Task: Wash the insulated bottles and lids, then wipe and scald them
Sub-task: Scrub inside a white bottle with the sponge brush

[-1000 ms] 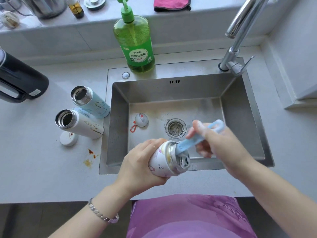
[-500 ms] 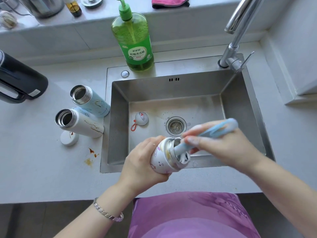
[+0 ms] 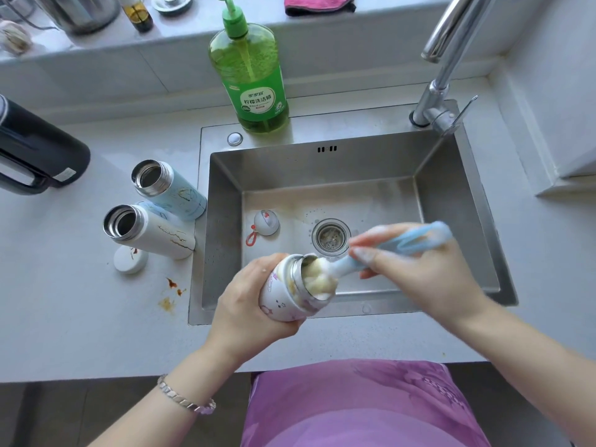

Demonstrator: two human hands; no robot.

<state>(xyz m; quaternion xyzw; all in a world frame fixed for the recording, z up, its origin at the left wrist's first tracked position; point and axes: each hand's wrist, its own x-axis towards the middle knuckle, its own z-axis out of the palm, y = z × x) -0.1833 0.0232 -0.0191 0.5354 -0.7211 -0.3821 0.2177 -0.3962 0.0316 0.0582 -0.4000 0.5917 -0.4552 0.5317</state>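
Note:
My left hand grips a white patterned insulated bottle, tilted with its mouth toward the right, over the sink's front edge. My right hand holds a light blue bottle brush; its foamy sponge head sits in the bottle's mouth. A grey lid with a red loop lies on the sink floor. Two open bottles stand on the counter left of the sink: a light blue one and a white one. A white lid lies beside them.
The steel sink has its drain in the middle and a faucet at the back right. Green dish soap bottle stands behind the sink. A black kettle sits far left. Brown stains mark the counter. A pink cloth lies on the ledge.
The brush has been drawn outward, so its foamy sponge head now shows at the bottle's mouth. My right hand shifted right and up; the bottle stayed in my left hand.

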